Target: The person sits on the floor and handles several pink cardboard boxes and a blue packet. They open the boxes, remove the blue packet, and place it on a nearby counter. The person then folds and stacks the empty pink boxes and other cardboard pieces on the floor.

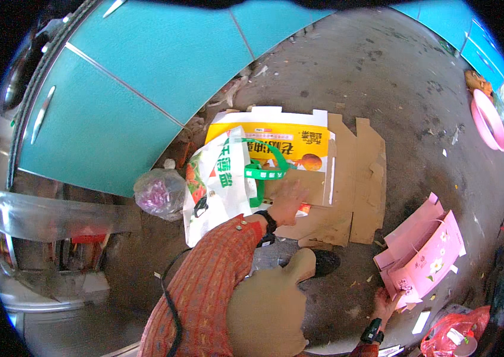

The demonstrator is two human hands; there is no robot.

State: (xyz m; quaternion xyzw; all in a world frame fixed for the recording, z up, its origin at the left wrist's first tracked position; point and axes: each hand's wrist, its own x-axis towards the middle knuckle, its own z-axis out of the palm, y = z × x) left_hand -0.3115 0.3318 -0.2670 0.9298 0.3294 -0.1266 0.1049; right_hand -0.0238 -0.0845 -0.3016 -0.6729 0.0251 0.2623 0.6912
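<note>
My left hand (288, 201), with a black band at the wrist, lies over a brown cardboard piece on a pile of flattened boxes, beside the green handle straps (267, 172) of a white printed bag (216, 183). A yellow printed carton (274, 140) lies flat in the pile on larger brown cardboard (368, 187). At the lower right my right hand (385, 303) grips the near end of a pink flower-printed paperboard box (430, 263), which is partly opened out with its flaps spread. The fingertips of my left hand are hard to make out.
Teal cabinets (118, 98) line the left. A clear plastic bag (160, 194) with purple contents touches the white bag. A red plastic bag (439, 334) sits at the lower right, a pink basin (486, 120) at the far right. Small litter lies on the dark floor (394, 80).
</note>
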